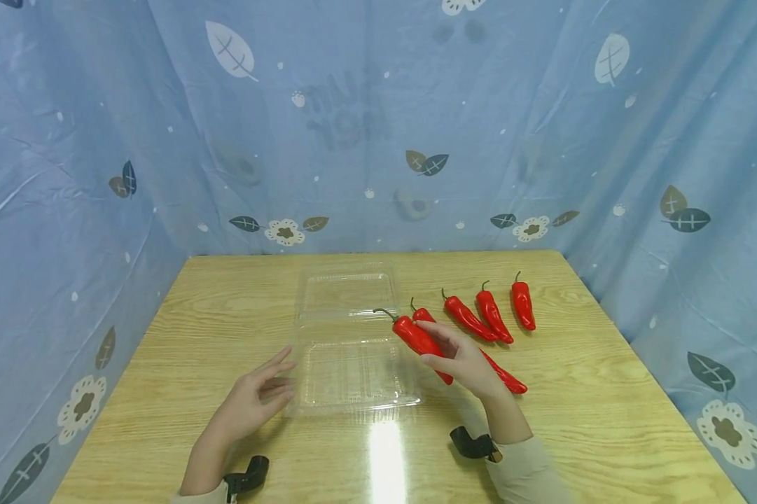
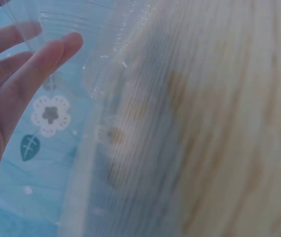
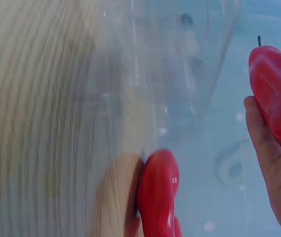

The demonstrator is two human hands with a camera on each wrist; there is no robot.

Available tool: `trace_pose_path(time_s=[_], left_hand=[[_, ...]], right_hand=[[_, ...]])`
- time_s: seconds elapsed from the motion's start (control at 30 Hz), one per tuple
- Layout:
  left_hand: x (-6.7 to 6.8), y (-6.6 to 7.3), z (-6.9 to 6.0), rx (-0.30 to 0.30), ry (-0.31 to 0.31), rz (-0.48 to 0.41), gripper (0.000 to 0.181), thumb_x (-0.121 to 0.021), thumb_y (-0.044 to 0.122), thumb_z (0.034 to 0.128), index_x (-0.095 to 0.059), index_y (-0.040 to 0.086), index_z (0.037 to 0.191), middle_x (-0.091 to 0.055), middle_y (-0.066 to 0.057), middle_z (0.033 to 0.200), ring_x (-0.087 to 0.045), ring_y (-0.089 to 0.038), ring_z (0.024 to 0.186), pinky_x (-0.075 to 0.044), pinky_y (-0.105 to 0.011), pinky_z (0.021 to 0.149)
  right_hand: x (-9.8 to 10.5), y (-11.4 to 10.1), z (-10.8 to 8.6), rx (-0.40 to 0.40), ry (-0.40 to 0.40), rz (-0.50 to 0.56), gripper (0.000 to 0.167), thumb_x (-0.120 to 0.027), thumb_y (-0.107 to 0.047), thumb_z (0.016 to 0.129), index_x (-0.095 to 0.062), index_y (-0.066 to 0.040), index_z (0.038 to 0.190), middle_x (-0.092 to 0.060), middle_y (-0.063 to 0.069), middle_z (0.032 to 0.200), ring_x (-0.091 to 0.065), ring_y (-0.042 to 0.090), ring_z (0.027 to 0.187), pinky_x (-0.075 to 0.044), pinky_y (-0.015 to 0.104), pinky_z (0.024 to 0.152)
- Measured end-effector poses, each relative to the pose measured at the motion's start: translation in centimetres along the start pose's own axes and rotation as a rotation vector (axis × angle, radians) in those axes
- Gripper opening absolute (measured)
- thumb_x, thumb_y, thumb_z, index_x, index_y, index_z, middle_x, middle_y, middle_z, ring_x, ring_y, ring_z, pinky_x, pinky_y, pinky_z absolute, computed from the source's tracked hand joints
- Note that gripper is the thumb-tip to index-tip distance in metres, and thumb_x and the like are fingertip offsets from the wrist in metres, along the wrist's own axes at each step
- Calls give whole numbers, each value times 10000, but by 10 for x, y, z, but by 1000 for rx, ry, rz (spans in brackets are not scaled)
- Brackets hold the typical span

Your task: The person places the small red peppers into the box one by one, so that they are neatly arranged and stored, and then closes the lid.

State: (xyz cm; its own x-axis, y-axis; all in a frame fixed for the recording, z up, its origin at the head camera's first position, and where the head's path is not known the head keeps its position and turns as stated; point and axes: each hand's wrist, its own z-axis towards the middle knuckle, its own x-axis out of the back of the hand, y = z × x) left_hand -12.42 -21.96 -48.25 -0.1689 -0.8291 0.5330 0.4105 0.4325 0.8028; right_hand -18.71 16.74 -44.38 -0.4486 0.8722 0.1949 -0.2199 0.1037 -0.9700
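Observation:
My right hand point(image 1: 463, 360) holds a red chili pepper point(image 1: 416, 337) by its body, above the right edge of a clear plastic clamshell box point(image 1: 359, 406). The pepper's green stem points to the upper left. In the right wrist view, the held pepper point(image 3: 276, 94) lies against the fingers. A second red pepper point(image 1: 424, 315) is partly hidden behind this hand, and a red pepper end point(image 1: 507, 378) shows past the wrist. The box lies with its lid folded back. My left hand point(image 1: 255, 395) is beside the box's left edge, fingers loosely bent and holding nothing; contact is unclear.
Three more red peppers, a left one point(image 1: 466, 318), a middle one point(image 1: 494, 315) and a right one point(image 1: 523, 306), lie at the table's right rear. The wooden table point(image 1: 227, 294) meets a blue patterned curtain point(image 1: 365, 140) at the back and sides.

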Motion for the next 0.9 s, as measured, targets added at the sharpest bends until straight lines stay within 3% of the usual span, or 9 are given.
trace_pose_path(time_s=[0.37, 0.67, 0.9], left_hand=[[0, -2, 0, 35, -1, -5, 495, -632, 93, 910, -462, -37, 1356, -281, -209, 1525, -618, -369, 1079, -572, -324, 873], [0, -2, 1, 19, 0, 22, 498, -628, 94, 912, -454, -48, 1356, -291, -213, 1519, -617, -384, 1072, -574, -354, 867], [-1, -3, 0, 32, 4, 25, 521, -633, 99, 910, -440, -37, 1374, -301, -211, 1515, -615, -385, 1074, -573, -362, 869]], right_hand=[[-31, -6, 22, -21, -110, -30, 548, -656, -68, 879, -468, -90, 1393, -494, 162, 1358, -529, 277, 1072, -538, 272, 811], [-49, -5, 36, -17, -201, -81, 546, -659, -56, 874, -478, -92, 1388, -517, 122, 1366, -521, 255, 1157, -490, 238, 925], [-55, -2, 43, -74, -289, -185, 545, -696, -127, 854, -516, -162, 1367, -557, 68, 1327, -527, 206, 1138, -486, 270, 916]])
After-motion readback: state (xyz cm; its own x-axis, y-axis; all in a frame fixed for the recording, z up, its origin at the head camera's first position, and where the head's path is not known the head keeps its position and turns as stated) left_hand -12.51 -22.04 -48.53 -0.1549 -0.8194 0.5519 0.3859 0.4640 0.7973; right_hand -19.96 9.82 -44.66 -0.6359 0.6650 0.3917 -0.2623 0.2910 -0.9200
